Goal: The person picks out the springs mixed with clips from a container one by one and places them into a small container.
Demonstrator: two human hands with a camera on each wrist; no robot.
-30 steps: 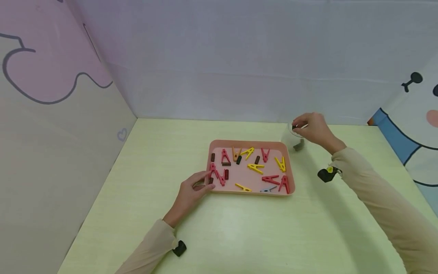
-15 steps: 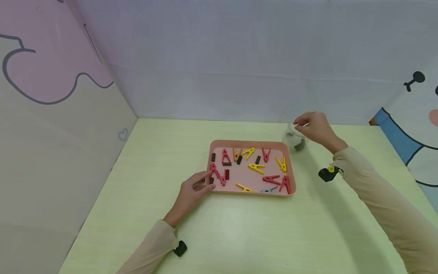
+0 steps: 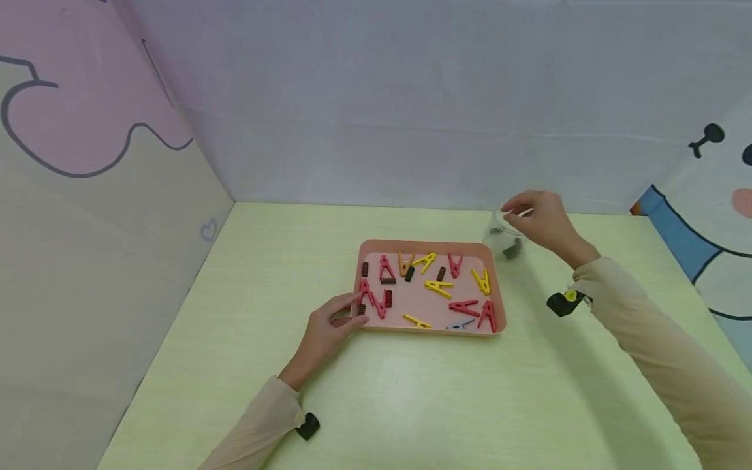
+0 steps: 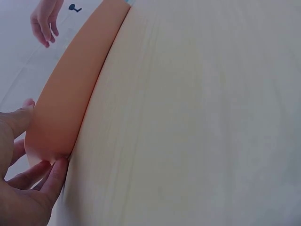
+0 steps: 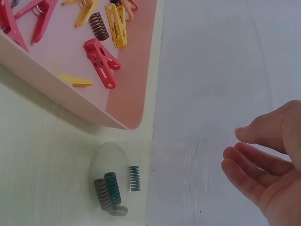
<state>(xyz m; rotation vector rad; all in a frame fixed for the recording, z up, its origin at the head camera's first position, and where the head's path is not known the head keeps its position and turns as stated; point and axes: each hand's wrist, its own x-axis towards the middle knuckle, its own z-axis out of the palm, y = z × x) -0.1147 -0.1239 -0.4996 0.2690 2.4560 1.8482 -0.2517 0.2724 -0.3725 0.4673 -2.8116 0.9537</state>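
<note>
My left hand [image 3: 324,329] holds the left end of a pink tray [image 3: 417,305], thumb and fingers around its corner in the left wrist view. Red, yellow, orange and blue clothespins, such as a yellow one [image 3: 439,289], lie in the tray among small coil springs [image 3: 409,274]. Over the mouth of a clear jar [image 5: 174,181], behind the tray's right end, my right hand [image 3: 540,220] has loosely bent fingers with nothing between them. Inside the jar, several dark springs [image 5: 112,188] gather at the bottom, and a green one [image 5: 135,178] shows apart from them.
The pale table [image 3: 376,398] runs up to a grey-white backdrop [image 3: 376,130]. Printed side panels [image 3: 70,261] flank it on the left and right. The jar stands close beside the tray's back right corner.
One second ago my right fingers pinched a dark spring at the jar's mouth; it has left them and now shows inside the jar. My left hand and the tray stay put.
</note>
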